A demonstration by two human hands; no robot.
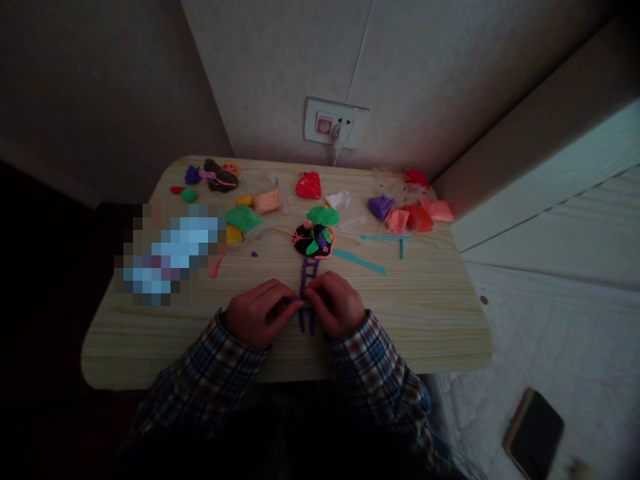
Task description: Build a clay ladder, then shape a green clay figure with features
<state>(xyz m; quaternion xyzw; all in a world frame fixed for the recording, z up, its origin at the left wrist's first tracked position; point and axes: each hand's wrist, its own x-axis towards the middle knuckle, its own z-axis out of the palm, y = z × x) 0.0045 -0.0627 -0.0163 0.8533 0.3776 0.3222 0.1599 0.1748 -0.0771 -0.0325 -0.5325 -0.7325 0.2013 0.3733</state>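
A ladder shape of purple clay (pixel 312 268) lies flat on the table, its two lower ends pointing toward me. My left hand (pixel 263 311) pinches a small bit of purple clay (pixel 293 300) beside the ladder's left rail. From the other side, my right hand (pixel 338 305) has thumb and forefinger closed at the ladder's rungs, covering part of them. Above the ladder sits a black clay piece (pixel 302 245) with an orange edge, green leaf shapes and purple dots. A bright green clay shape (pixel 323 215) stands at its top.
Bagged clay lies along the back of the wooden table (pixel 425 327): green (pixel 244 218), red (pixel 309 185) and purple (pixel 381 206) packs among several. A teal clay knife (pixel 361 260) and thin teal tools (pixel 385 237) are right. A blurred-out patch (pixel 173 253) covers the left side.
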